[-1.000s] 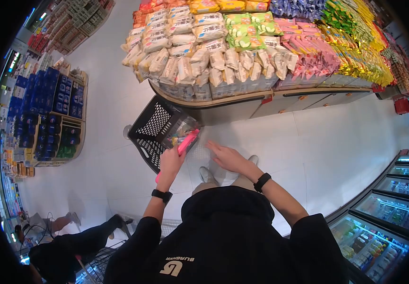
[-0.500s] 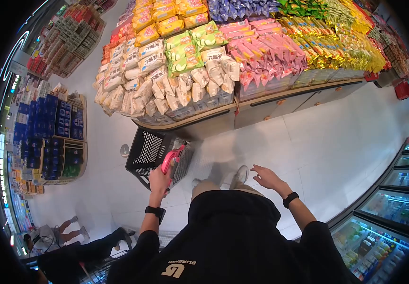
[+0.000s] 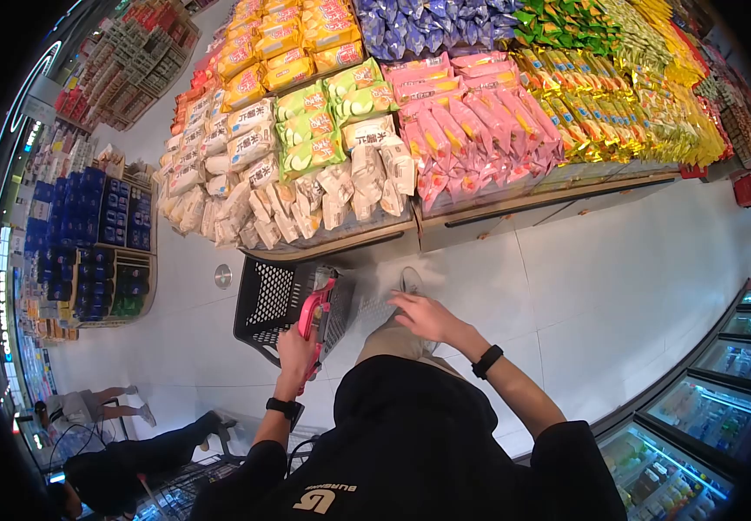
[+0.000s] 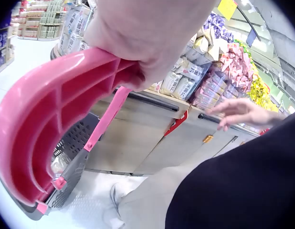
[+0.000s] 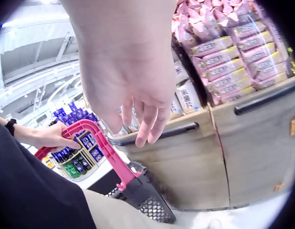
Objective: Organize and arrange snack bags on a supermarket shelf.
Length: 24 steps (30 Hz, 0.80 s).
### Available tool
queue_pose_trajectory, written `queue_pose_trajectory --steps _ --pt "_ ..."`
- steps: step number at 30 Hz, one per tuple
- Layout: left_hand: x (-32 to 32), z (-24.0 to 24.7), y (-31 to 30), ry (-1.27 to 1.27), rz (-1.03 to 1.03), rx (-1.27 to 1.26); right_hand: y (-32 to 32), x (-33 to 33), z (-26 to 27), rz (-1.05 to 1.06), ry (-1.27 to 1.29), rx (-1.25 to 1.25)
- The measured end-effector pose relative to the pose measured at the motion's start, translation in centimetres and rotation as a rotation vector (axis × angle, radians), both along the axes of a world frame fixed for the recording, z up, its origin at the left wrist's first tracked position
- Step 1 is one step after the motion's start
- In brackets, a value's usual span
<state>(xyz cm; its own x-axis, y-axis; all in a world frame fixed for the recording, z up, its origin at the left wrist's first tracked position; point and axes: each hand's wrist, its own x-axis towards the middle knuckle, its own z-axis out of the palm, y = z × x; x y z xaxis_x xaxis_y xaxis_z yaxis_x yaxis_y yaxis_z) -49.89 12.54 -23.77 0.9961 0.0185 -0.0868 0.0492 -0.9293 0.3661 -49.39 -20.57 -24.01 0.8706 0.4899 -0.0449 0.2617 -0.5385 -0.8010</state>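
My left hand grips the pink handle of a dark grey shopping basket with mesh walls, which stands on the floor beside the display. Up close in the left wrist view, the curved pink handle fills the left side below the hand. A clear-wrapped item shows inside the basket, mostly hidden. My right hand hangs in the air in front of my body, its fingers loosely bent and holding nothing. In the right wrist view, that hand overlaps the cabinet front.
A long display ahead bears white snack bags, green bags, pink packets and gold ones. Blue drink packs stand on the left. Glass-topped freezers line the right. Behind on the left are people near a cart.
My body and the basket have moved along the display, so the snack bags shift left and down in view. My right hand swings out to the right, then back inward. The left hand keeps its grip.
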Motion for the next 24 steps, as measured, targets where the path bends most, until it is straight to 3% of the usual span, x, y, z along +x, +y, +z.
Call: queue_pose_trajectory --steps 4,9,10,24 --pt "1.0 -0.3 -1.4 0.004 0.021 0.003 3.4 5.9 0.9 0.134 -0.091 0.079" --pt "2.1 -0.2 -3.5 0.036 0.047 0.058 4.8 11.2 4.9 0.430 0.035 -0.092" --pt "2.3 -0.5 -3.7 0.020 0.044 0.049 5.2 11.8 4.0 0.465 -0.097 -0.086" --pt "2.3 -0.6 -8.3 0.021 0.124 0.061 6.4 14.9 0.4 0.752 -0.202 -0.094"
